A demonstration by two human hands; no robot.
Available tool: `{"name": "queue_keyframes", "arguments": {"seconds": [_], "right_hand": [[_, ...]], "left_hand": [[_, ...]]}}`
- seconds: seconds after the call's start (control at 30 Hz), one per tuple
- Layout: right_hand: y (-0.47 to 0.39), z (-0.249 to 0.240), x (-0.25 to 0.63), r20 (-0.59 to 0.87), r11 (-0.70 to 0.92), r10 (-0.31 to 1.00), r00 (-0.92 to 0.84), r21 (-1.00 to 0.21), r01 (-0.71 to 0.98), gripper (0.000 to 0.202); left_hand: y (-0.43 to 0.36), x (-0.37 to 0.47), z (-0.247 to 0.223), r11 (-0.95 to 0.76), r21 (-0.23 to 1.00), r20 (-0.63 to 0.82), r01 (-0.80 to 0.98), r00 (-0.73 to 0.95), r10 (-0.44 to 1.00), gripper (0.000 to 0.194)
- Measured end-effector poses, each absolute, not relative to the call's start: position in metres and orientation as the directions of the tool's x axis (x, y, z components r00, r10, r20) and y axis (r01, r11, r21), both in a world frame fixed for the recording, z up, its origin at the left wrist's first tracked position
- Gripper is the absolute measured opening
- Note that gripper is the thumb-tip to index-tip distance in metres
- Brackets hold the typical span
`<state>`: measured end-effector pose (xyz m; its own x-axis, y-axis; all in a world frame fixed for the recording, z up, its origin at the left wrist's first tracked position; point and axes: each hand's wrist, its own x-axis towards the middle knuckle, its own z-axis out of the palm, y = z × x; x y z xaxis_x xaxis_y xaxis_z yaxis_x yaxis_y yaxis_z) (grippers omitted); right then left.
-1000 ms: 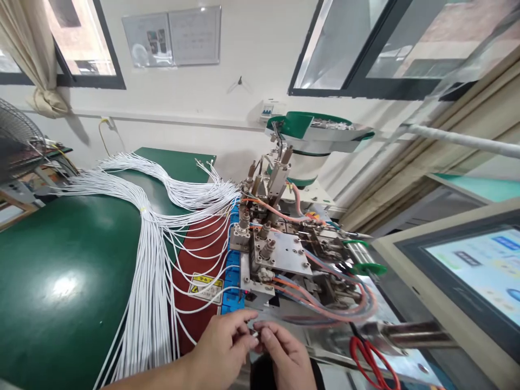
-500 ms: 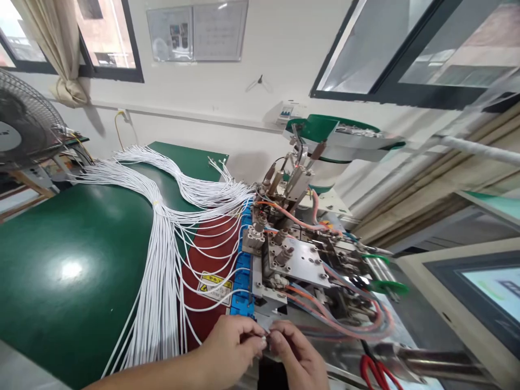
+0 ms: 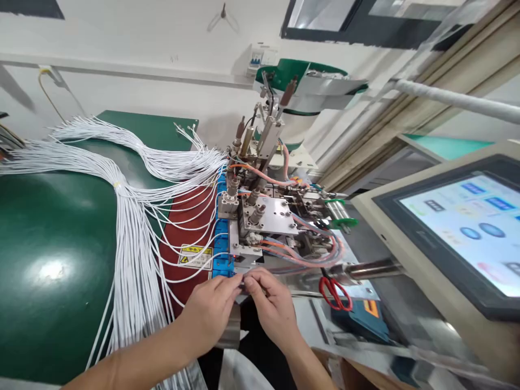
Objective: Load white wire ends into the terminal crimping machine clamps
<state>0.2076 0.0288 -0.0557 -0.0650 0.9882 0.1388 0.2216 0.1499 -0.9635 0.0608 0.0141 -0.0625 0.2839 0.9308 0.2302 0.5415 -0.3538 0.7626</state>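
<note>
My left hand [image 3: 209, 313] and my right hand [image 3: 271, 303] meet fingertip to fingertip at the near end of a small metal assembly machine [image 3: 264, 216]. Together they pinch something small between thumbs and forefingers; it is too small to make out, perhaps a wire end. They hover just in front of the row of blue clips [image 3: 222, 238] on the machine's left edge. A thick bundle of white wires [image 3: 130, 227] lies on the green table [image 3: 52, 260] to the left, with single wires fanning across a red plate [image 3: 182, 238] into the blue clips.
A touchscreen panel [image 3: 459, 227] stands at the right. Red-handled scissors [image 3: 333, 292] lie beside a steel cylinder [image 3: 365, 269] right of my hands. A green-and-white bowl feeder [image 3: 312, 86] rises behind the machine. Orange and blue hoses loop over it.
The view has tilted down and shifted, so the hands sit higher in the picture. Both hands stay pinched together at the machine's near end, now slightly closer to the blue clips.
</note>
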Motion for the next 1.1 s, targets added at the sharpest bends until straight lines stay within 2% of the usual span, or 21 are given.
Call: {"name": "queue_keyframes", "arguments": {"seconds": [0.07,0.17,0.27,0.5,0.63,0.87,0.97,1.1], "right_hand": [[0.027,-0.058,0.206,0.088,0.085,0.996,0.011,-0.981,0.172,0.024],[0.024,-0.062,0.202,0.005,-0.007,0.992,0.129,-0.996,0.093,0.025],[0.022,-0.065,0.198,0.015,0.008,0.992,0.126,-0.998,0.058,0.019],[0.024,-0.062,0.201,0.090,0.082,0.995,0.039,-0.983,0.162,0.016],[0.024,-0.064,0.201,0.080,0.075,0.996,0.032,-0.988,0.135,0.016],[0.022,-0.080,0.209,0.035,0.030,0.996,0.084,-0.998,0.060,0.022],[0.021,-0.099,0.225,-0.035,-0.052,0.974,0.226,-0.996,0.073,0.030],[0.009,-0.126,0.253,-0.156,-0.178,0.925,0.347,-0.984,0.032,0.036]], "left_hand": [[0.015,0.061,-0.059,-0.291,0.792,0.182,0.537,0.247,0.952,0.024],[0.018,0.062,-0.052,-0.081,0.879,0.012,0.469,0.148,0.989,0.017],[0.020,0.064,-0.045,0.055,0.920,-0.109,0.387,0.119,0.987,0.018],[0.022,0.064,-0.042,0.120,0.945,-0.173,0.303,0.154,0.973,0.024],[0.024,0.064,-0.045,0.167,0.946,-0.224,0.277,0.187,0.957,0.025],[0.023,0.065,-0.049,0.033,0.918,-0.126,0.394,0.212,0.969,0.018],[0.021,0.064,-0.048,-0.107,0.873,-0.071,0.476,0.340,0.938,0.018],[0.017,0.060,-0.046,-0.364,0.782,0.009,0.506,0.575,0.818,0.019]]}}
